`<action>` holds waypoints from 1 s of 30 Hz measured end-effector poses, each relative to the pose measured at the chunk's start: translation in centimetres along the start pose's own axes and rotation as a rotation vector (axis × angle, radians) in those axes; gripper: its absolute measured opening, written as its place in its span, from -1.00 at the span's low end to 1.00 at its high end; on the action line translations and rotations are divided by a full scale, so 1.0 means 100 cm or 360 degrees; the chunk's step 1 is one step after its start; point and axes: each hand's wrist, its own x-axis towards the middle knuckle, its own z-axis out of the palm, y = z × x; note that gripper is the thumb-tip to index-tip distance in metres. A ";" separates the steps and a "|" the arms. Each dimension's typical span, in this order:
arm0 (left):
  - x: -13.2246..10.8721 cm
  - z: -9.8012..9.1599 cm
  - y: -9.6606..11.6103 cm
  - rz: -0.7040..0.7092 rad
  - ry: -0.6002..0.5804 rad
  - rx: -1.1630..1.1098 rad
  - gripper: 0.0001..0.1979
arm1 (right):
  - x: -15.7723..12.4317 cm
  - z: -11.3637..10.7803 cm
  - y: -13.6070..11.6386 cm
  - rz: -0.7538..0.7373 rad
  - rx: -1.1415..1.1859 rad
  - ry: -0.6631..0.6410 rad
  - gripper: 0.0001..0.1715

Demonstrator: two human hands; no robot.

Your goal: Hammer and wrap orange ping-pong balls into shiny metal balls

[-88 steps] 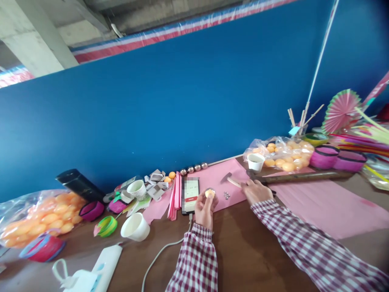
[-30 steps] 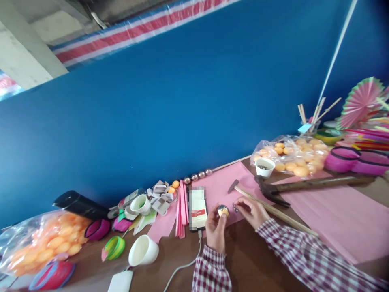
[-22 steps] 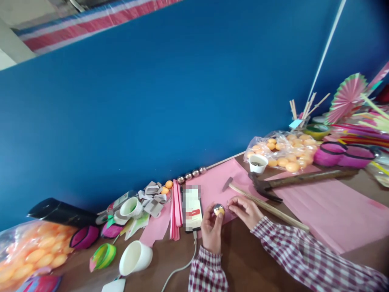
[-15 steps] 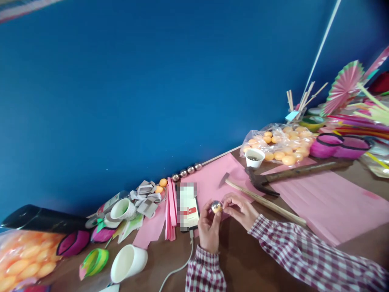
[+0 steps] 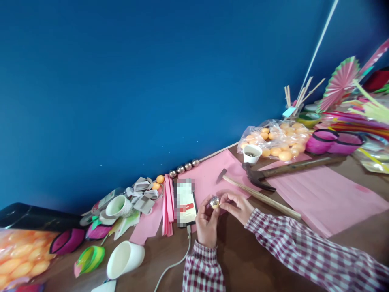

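My left hand (image 5: 206, 223) grips a small ball (image 5: 214, 201) between thumb and fingers. Shiny silver covers the ball's upper part, while orange shows at its lower edge. From the right, my right hand (image 5: 235, 206) meets the ball with thumb and forefinger pinched at its side; anything between those fingertips is too small to make out. Beyond my hands, a white cup (image 5: 252, 154) holds small dark metallic bits. Several finished-looking silver balls (image 5: 188, 166) line the wall's foot. A phone (image 5: 186, 202) with a cable lies just left of my hands.
A small hammer (image 5: 261, 195) and a larger claw hammer (image 5: 291, 169) lie on pink sheets (image 5: 334, 198). Orange balls fill a clear bag (image 5: 275, 142) at the back. Leftward are a white tumbler (image 5: 126, 259), green tape (image 5: 91, 259) and another bag of orange balls (image 5: 24, 255).
My right fingertips have come closer against the ball's right side. The left hand keeps its hold. The whole view has shifted slightly, moving everything a little left and up.
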 end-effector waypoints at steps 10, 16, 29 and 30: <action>0.000 0.000 0.002 -0.0035 -0.0027 -0.0024 -0.57 | 0.001 0.000 0.001 -0.0050 -0.0001 -0.0055 -0.83; 0.001 -0.002 -0.001 0.0003 -0.0017 0.0027 -0.57 | 0.001 0.000 0.003 -0.0050 0.0000 -0.0051 -0.82; 0.001 -0.001 0.000 -0.0004 -0.0012 -0.0005 -0.58 | 0.001 -0.001 -0.004 -0.0053 0.0012 -0.0080 -0.84; 0.001 -0.001 0.000 -0.0003 -0.0017 -0.0002 -0.58 | 0.001 -0.001 -0.004 -0.0052 0.0013 -0.0085 -0.83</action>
